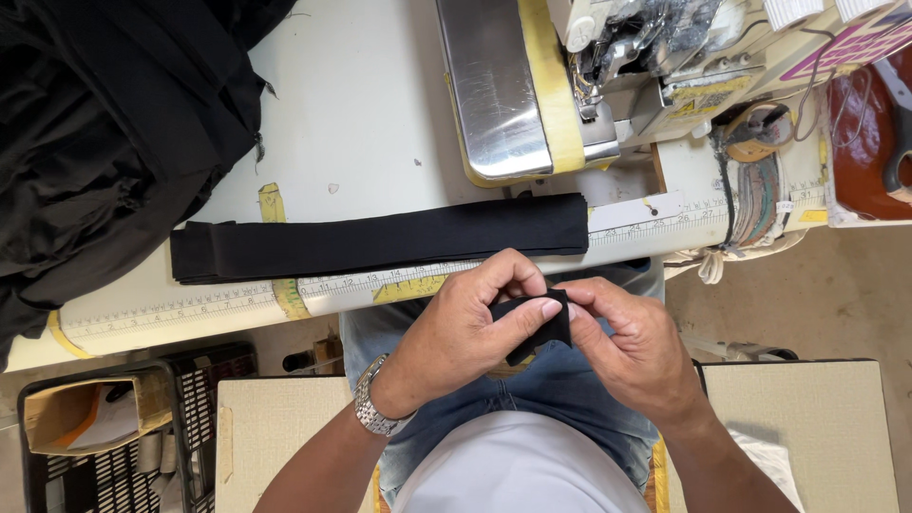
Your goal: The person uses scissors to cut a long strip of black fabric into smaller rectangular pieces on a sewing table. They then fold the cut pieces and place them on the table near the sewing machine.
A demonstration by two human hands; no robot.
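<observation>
Both of my hands meet over my lap, pinching one small folded piece of black fabric. My left hand, with a metal watch on the wrist, grips its left side with thumb on top. My right hand holds its right edge between fingertips. A stack of long black fabric strips lies across the white table just beyond my hands, along a ruler tape stuck to the table's front edge.
A sewing machine with a shiny metal bed stands at the back of the table. A heap of black cloth covers the left end. A black crate with a cardboard box sits on the floor at left.
</observation>
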